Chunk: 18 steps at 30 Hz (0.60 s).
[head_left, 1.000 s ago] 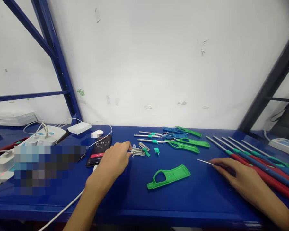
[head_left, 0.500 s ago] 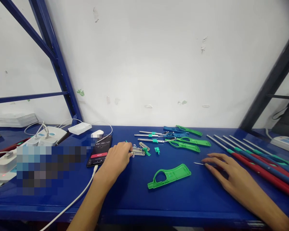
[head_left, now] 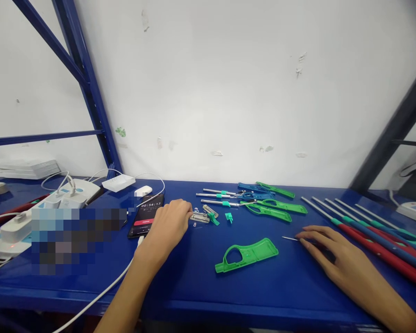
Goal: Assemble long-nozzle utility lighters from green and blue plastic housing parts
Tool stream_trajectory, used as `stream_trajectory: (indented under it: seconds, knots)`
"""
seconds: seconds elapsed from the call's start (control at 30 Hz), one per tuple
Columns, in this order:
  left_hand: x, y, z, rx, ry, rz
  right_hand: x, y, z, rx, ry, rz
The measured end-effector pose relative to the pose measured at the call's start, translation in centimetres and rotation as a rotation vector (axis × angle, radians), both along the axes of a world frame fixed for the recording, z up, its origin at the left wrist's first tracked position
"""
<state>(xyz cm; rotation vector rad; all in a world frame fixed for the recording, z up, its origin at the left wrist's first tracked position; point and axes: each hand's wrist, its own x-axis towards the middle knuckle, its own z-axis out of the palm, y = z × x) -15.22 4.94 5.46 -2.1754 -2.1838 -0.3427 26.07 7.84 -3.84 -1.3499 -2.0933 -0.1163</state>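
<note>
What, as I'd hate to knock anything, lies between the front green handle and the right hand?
In the head view, a thin metal rod sticks from the right hand; its tip stops short of the green handle, with blue table between.

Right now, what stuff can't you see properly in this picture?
All in the head view:
Left hand: its own back hides most of its fingertips and anything they may pinch.
Thin metal rod: one end is hidden by the right hand.
Long red handle: its end is cut off by the right edge.
Phone: its smallest writing is too tiny to read.
Mosaic patch: its squares hide whatever is there.
</note>
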Motion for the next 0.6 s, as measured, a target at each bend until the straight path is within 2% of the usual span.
stream_trajectory:
  seconds: [0.13,0.3,0.6]
  knots:
    - [0.1,-0.7,1.2,0.068,-0.073,-0.009,-0.1,0.0,0.2,0.07,-0.003,0.003]
    - [0.4,-1.9,2.6,0.1,-0.196,-0.045,-0.8,-0.7,1.4,0.13,-0.011,0.015]
    - [1.5,-2.4,2.7,0.121,-0.278,-0.079,-1.0,-0.8,1.1,0.036,0.009,0.028]
